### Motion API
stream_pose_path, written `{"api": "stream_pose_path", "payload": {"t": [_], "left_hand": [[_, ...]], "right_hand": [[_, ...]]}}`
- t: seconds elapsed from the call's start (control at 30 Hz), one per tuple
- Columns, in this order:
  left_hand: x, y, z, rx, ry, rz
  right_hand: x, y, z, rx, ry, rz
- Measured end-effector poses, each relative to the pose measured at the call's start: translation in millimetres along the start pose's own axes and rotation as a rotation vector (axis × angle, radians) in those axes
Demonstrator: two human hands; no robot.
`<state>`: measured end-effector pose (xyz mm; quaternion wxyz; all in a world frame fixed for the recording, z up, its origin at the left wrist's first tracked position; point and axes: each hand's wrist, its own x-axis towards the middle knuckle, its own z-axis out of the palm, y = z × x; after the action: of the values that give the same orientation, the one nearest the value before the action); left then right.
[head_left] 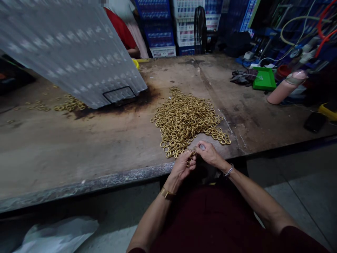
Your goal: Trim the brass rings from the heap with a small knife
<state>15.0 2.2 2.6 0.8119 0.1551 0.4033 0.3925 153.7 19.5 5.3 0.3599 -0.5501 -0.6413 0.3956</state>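
Observation:
A heap of brass-coloured rings (185, 117) lies on the wooden table (110, 140) in front of me. At its near edge my left hand (183, 164) is closed around a few of these rings, one of them a gold ring (192, 154) standing up between the fingertips. My right hand (209, 153) meets it from the right, fingers pinched on a small grey piece (202, 147) whose kind I cannot make out. Its tip reaches the ring in my left hand. Both hands are just above the table's front edge.
A tall grey ribbed panel (86, 52) leans over the table at left, with more rings (70, 103) beside its base. A green tray (264, 78), a pink cylinder (286, 87) and a dark phone-like object (315, 122) sit at right. Crates (159, 35) and a person (122, 28) are behind.

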Motion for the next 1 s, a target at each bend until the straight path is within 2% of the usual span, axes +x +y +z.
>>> {"api": "stream_pose_path", "payload": {"t": [0.1, 0.3, 0.5, 0.63, 0.83, 0.93, 1.0], "left_hand": [[1, 1, 3.2, -0.156, 0.039, -0.119], [-1, -1, 9.8, -0.275, 0.111, -0.214], [-2, -2, 7.7, -0.319, 0.017, -0.254], [-4, -4, 5.6, -0.322, 0.004, -0.275], [-3, -5, 3.8, -0.292, -0.029, -0.274], [-5, -6, 1.9, -0.192, -0.051, -0.218], [-10, -9, -1.4, -0.069, -0.105, -0.175]], "right_hand": [[-4, 4, 2, 0.007, -0.028, -0.015], [-8, 6, 5, -0.010, -0.053, -0.050], [-6, 8, 4, 0.098, -0.077, -0.032], [-4, 9, 3, 0.118, -0.048, -0.017], [-4, 20, 3, 0.054, 0.081, 0.005], [-3, 26, 3, -0.035, 0.127, -0.027], [-1, 28, 1, -0.101, 0.147, -0.046]]}}
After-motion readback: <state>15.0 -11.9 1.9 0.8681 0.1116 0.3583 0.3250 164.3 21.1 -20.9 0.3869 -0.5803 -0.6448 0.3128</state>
